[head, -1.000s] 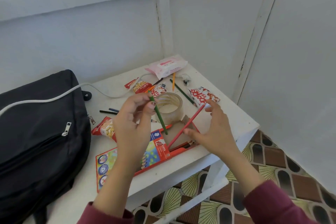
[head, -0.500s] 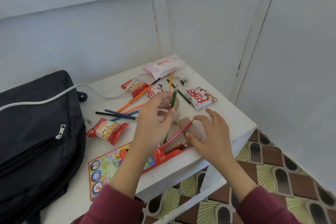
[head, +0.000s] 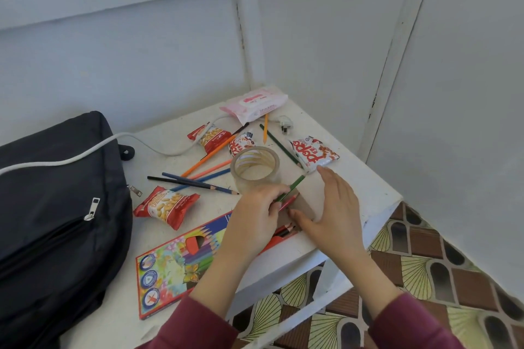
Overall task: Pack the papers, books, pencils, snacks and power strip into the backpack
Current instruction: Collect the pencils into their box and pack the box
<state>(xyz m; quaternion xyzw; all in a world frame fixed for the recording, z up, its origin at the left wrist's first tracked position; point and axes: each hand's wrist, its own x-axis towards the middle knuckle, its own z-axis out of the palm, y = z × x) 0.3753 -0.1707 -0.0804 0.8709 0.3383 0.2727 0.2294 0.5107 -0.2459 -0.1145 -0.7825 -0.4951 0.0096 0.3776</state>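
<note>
Now L hand point(head: 255, 215) pinching green pencil point(head: 295, 185) has dropped to box point(head: 175, 263), R hand point(head: 331, 207) flat

head cam, looks fwd & down, close over table point(head: 365, 178) corner

Black backpack point(head: 56, 207); white table point(head: 354, 178); red peanut packet point(head: 166, 206); pink wipes pack point(head: 255, 100); maroon sleeves point(head: 411, 323).

You're looking at a clear tape roll point(head: 255, 170) standing mid-table, a pink wipes pack point(head: 255, 100) lying at the white table's point(head: 363, 181) back corner, and patterned floor tiles point(head: 425, 258) showing below.
</note>
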